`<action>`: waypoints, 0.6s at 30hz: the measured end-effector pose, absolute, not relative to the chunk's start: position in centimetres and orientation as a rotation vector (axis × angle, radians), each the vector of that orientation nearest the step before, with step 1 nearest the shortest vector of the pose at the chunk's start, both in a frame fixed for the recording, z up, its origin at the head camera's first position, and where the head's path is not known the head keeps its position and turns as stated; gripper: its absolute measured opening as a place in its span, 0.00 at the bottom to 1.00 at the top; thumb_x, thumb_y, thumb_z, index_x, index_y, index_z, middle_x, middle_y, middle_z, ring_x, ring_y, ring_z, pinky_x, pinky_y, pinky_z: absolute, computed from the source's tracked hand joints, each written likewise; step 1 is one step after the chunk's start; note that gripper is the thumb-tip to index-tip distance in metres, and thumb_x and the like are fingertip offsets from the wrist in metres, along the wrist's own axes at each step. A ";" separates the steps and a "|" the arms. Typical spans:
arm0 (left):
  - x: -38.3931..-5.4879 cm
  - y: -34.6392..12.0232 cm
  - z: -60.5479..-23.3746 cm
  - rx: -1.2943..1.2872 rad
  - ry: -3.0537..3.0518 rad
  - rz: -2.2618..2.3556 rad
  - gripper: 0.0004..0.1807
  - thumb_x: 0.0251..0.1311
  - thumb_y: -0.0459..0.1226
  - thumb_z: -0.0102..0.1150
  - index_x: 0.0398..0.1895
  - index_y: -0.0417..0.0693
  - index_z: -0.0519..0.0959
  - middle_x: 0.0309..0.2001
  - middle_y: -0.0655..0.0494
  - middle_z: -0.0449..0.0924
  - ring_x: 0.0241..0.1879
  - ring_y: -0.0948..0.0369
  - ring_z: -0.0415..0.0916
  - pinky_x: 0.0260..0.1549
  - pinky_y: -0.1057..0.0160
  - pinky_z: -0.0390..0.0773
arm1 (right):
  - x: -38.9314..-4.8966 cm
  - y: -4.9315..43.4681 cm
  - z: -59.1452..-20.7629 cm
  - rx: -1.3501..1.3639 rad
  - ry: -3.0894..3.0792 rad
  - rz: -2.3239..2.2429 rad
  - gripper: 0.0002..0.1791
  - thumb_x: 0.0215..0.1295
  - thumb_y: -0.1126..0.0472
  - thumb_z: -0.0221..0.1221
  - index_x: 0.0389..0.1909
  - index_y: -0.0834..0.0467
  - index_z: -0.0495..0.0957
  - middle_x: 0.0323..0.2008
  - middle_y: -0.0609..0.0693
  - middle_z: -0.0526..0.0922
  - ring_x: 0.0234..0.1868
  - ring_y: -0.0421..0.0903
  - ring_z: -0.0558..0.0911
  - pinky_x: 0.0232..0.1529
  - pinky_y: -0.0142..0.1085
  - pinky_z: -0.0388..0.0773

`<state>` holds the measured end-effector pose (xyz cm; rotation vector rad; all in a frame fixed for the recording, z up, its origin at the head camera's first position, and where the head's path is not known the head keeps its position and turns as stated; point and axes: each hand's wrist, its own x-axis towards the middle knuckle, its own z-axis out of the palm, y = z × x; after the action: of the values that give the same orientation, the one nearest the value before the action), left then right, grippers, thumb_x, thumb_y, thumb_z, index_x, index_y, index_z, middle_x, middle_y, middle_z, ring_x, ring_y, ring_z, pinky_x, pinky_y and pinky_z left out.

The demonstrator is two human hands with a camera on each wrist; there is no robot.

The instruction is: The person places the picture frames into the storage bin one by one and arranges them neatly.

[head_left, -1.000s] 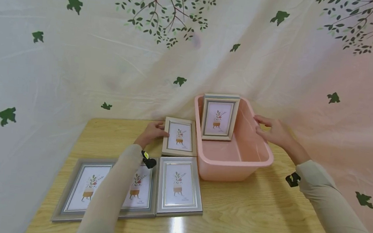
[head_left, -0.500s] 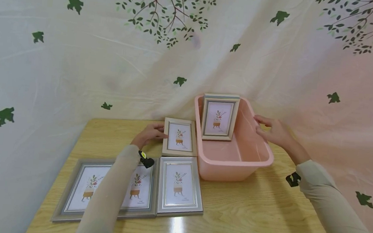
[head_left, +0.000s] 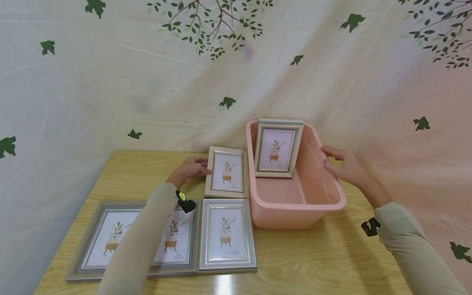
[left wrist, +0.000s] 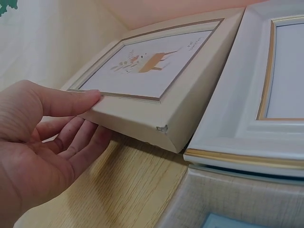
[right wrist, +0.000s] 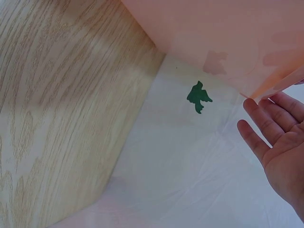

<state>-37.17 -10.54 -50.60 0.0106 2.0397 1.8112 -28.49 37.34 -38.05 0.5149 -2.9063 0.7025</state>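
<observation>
My left hand pinches the left edge of a beige picture frame. In the left wrist view the thumb lies on the frame's face and the fingers reach beneath, with that edge raised off the wood. Right of this frame stands a pink plastic basin. Inside it, upright picture frames lean in a stack at the back left. My right hand rests at the basin's right rim, its fingers fairly straight and touching the rim in the right wrist view.
A silver picture frame lies flat just in front of the beige one. Two grey picture frames lie left of it, partly hidden under my left sleeve. The wooden table ends at a leaf-printed curtain behind.
My left hand has shifted slightly left, then the beige frame's far end has risen a little in its grip. The right hand and the basin have stayed put.
</observation>
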 end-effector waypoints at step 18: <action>-36.3 -11.3 -49.7 0.166 2.061 1.927 0.37 0.59 0.19 0.60 0.74 0.31 0.62 0.68 0.30 0.67 0.42 0.62 0.80 0.43 0.64 0.86 | -28.7 37.3 -38.5 0.510 -2.889 0.718 0.30 0.72 0.55 0.59 0.71 0.62 0.71 0.62 0.68 0.79 0.21 0.42 0.69 0.25 0.32 0.71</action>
<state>-36.29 -11.27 -49.70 0.1662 2.0611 1.9266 -28.74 37.29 -38.51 0.5098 -2.8894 0.7180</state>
